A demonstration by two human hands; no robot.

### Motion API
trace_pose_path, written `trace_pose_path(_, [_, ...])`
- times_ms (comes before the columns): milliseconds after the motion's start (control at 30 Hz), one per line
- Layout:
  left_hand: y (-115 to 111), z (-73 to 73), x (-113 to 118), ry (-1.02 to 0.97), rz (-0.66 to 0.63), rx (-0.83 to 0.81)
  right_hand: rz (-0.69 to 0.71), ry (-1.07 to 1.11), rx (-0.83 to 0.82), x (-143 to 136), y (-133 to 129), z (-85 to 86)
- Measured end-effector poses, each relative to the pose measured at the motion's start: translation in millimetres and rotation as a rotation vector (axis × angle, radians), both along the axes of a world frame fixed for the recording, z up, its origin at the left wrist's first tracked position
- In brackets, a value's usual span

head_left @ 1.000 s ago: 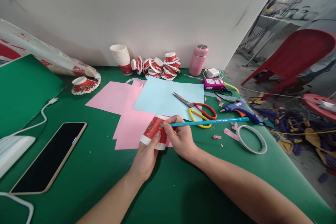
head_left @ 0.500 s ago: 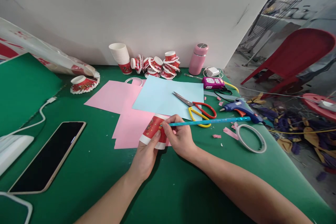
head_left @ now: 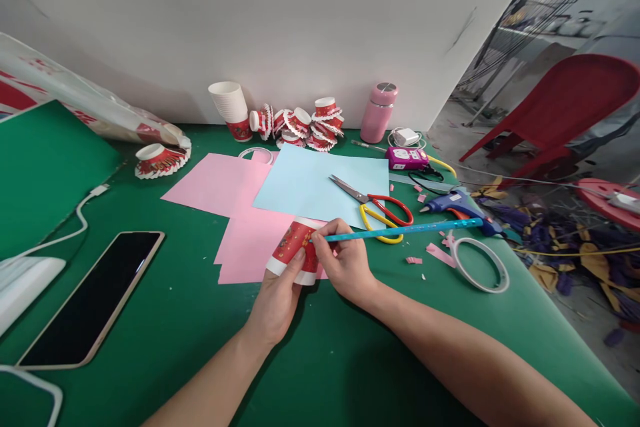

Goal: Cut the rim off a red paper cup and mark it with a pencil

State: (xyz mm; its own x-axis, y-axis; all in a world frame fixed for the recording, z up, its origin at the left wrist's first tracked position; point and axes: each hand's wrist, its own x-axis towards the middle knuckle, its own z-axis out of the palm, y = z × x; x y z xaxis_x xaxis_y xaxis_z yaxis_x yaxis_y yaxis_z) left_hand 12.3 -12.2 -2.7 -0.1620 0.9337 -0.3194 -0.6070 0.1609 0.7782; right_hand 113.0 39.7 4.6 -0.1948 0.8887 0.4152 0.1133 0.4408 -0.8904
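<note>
A red patterned paper cup [head_left: 294, 244] with white ends lies tilted in my left hand [head_left: 278, 301], whose thumb presses along its side. My right hand [head_left: 346, 260] pinches a long blue pencil [head_left: 400, 230] close to its left end. That end meets the cup's side near the top, and the rest of the pencil reaches right across the scissors' handles. Just beyond my right hand lie the scissors [head_left: 370, 200], with one red and one yellow loop, on light blue paper [head_left: 310, 177]. Pink paper [head_left: 240, 247] spreads beneath the cup and to its left.
Behind stand stacked white cups [head_left: 230, 107], several cut, fringed red cups [head_left: 300, 123] and a pink flask [head_left: 379, 113]. At right are a blue glue gun [head_left: 460, 205], a tape roll [head_left: 479, 265] and pink scraps [head_left: 440, 254]. A phone [head_left: 93, 300] lies left.
The pencil's far end has risen slightly and shifted right, and its near end has moved a little right along the cup. My left hand and the cup stay almost still.
</note>
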Motion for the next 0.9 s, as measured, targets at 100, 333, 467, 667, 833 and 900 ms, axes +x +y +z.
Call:
trace_pose_path(100, [1.0,0.0,0.1,0.004,-0.006,0.007,0.006,0.015,-0.017,-0.8,-0.2,-0.3])
trace_pose_path(333, [1.3,-2.0,-0.2,0.018,-0.012,0.037,0.023,0.045,-0.032,-3.1,-0.2,-5.6])
trace_pose_path(467, [0.7,-2.5,-0.1,0.019,-0.010,0.038,0.046,0.062,-0.039,-3.7,0.0,-6.1])
trace_pose_path(667, [0.8,-1.6,-0.4,0.019,-0.017,0.038,0.046,0.053,-0.039,-3.6,0.4,-6.3])
trace_pose_path(833, [0.8,-2.5,-0.4,0.020,-0.014,0.037,0.038,0.048,-0.051,-3.5,0.1,-5.0])
trace_pose_path(900, [0.7,-2.5,-0.5,0.020,-0.009,0.029,0.026,0.037,-0.042,-3.2,-0.4,-3.3])
